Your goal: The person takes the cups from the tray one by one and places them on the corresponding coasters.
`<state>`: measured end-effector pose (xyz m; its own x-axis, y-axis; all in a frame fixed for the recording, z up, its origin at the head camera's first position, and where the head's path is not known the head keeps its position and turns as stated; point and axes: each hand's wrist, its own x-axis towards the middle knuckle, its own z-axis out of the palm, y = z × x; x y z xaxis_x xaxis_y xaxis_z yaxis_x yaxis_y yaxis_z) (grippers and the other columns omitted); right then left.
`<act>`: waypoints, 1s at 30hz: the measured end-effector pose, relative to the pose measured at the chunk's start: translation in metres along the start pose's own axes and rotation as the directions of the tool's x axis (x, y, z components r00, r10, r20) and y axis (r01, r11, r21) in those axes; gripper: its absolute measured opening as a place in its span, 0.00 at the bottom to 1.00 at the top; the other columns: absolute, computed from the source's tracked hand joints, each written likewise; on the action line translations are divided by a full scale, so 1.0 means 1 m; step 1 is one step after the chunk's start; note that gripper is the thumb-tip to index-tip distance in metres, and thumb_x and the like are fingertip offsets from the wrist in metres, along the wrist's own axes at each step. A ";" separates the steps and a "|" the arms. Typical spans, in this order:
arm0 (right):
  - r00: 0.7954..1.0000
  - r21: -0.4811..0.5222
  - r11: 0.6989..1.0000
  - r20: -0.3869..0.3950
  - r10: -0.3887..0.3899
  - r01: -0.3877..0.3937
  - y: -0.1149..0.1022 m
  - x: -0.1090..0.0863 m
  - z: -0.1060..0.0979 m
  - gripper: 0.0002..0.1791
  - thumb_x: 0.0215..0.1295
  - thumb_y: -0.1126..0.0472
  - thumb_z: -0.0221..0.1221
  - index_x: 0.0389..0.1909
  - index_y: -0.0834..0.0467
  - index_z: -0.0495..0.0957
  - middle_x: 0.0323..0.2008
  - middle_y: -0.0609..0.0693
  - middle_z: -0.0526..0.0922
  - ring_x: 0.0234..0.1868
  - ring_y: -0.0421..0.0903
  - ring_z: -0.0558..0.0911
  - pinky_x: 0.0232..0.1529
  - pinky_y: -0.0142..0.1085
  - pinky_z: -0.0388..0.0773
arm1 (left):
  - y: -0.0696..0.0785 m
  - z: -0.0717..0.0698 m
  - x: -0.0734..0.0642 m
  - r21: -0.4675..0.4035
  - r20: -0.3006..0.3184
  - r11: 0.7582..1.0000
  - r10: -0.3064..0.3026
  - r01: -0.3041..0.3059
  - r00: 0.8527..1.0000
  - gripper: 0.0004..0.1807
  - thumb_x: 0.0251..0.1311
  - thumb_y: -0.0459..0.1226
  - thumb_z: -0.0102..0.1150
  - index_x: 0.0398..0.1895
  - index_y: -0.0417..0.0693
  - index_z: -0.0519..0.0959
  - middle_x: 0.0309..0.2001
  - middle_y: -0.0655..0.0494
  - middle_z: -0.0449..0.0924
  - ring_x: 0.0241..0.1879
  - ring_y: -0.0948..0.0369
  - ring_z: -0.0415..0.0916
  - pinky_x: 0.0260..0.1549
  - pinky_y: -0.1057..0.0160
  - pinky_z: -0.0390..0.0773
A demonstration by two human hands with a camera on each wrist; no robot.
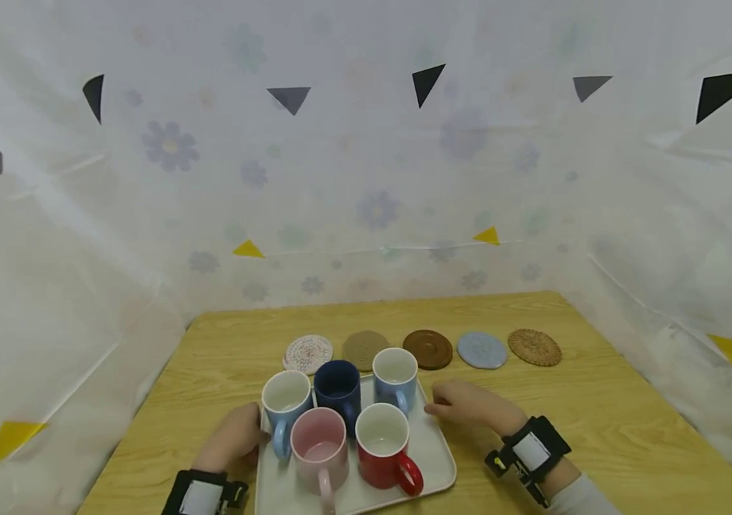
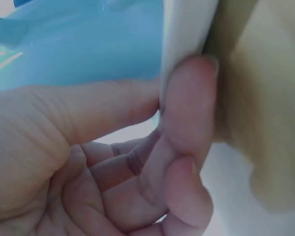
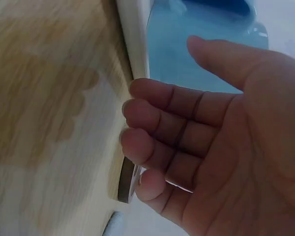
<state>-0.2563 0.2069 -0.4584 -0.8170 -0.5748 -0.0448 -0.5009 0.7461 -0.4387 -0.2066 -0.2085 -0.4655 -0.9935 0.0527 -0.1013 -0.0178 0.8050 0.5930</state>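
A cream tray (image 1: 432, 465) bears several mugs. At its left rear is a light blue mug (image 1: 290, 416), then a navy mug (image 1: 339, 402) and another light blue mug (image 1: 387, 392); a pink mug (image 1: 312, 463) and a red mug (image 1: 375, 468) are in front. My left hand (image 1: 235, 433) pinches the tray's left edge, thumb inside and fingers outside in the left wrist view. By the tray's right edge, my right hand (image 1: 478, 406) has loosely bent fingers; in the right wrist view the fingertips (image 3: 150, 93) lie right at the rim, while the thumb stands apart.
Behind the tray runs a row of round coasters: white speckled (image 1: 308, 354), tan (image 1: 364, 350), brown (image 1: 428, 349), pale blue (image 1: 482, 350) and woven (image 1: 535, 347). All lie on a wooden table (image 1: 597, 429), with pale flowered sheeting (image 1: 379, 164) around its back and sides.
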 end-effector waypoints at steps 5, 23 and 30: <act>0.998 -0.016 0.998 0.000 0.065 -0.065 0.009 -0.008 0.002 0.11 0.66 0.59 0.59 0.23 0.54 0.73 0.18 0.41 0.67 0.20 0.36 0.66 0.20 0.27 0.62 | 0.018 0.012 0.019 0.057 -0.014 0.992 0.114 -0.113 0.993 0.06 0.46 0.22 0.57 0.27 0.37 0.76 0.21 0.53 0.72 0.20 0.59 0.70 0.18 0.63 0.71; 0.957 0.025 0.957 -0.033 0.288 -0.288 0.045 -0.044 -0.016 0.09 0.56 0.67 0.64 0.22 0.59 0.74 0.19 0.46 0.70 0.23 0.42 0.69 0.23 0.31 0.64 | 0.062 0.047 0.052 0.051 0.070 0.976 0.208 -0.212 0.976 0.04 0.52 0.25 0.61 0.31 0.37 0.77 0.22 0.53 0.73 0.21 0.60 0.70 0.18 0.66 0.69; 0.929 0.032 0.929 -0.018 0.369 -0.368 0.051 -0.055 -0.024 0.09 0.55 0.68 0.62 0.21 0.60 0.72 0.18 0.48 0.70 0.21 0.43 0.70 0.19 0.31 0.67 | 0.074 0.059 0.057 0.025 0.086 0.970 0.240 -0.243 0.967 0.04 0.53 0.26 0.61 0.33 0.35 0.79 0.22 0.52 0.75 0.20 0.61 0.72 0.17 0.67 0.72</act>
<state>-0.2436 0.2849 -0.4569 -0.9492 -0.2529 -0.1873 -0.1553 0.8940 -0.4202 -0.2577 -0.1111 -0.4746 -0.9552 0.2951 -0.0244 0.2270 0.7828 0.5795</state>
